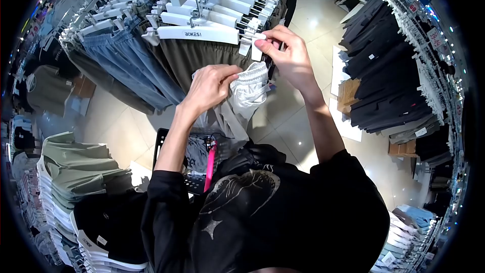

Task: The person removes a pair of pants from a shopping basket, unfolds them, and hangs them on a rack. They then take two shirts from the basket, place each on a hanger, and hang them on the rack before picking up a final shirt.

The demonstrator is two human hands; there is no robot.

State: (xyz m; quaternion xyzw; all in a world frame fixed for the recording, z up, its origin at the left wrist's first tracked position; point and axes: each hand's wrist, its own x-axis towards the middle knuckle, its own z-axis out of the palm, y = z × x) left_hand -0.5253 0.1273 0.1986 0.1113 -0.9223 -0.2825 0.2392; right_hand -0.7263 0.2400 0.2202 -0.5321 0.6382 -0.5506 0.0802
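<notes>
My left hand (214, 85) is closed on the gathered waistband of light grey trousers (251, 85), which hang down in front of the rack. My right hand (287, 53) pinches a white hanger clip (257, 50) between thumb and fingers. That clip is at the right end of a white hanger (197, 34) lettered BOKESI, the front one on the rail. Dark olive trousers (177, 60) with an elastic waist hang just below this hanger, partly hidden behind my left hand. Whether the pinched clip grips any cloth, I cannot tell.
Blue denim trousers (118, 63) hang left of the olive pair. A dark basket (194, 184) with a pink handle (210, 164) holds clothing below my left forearm. Black garments (376, 60) line the right rack; green shirts (76, 159) hang at lower left.
</notes>
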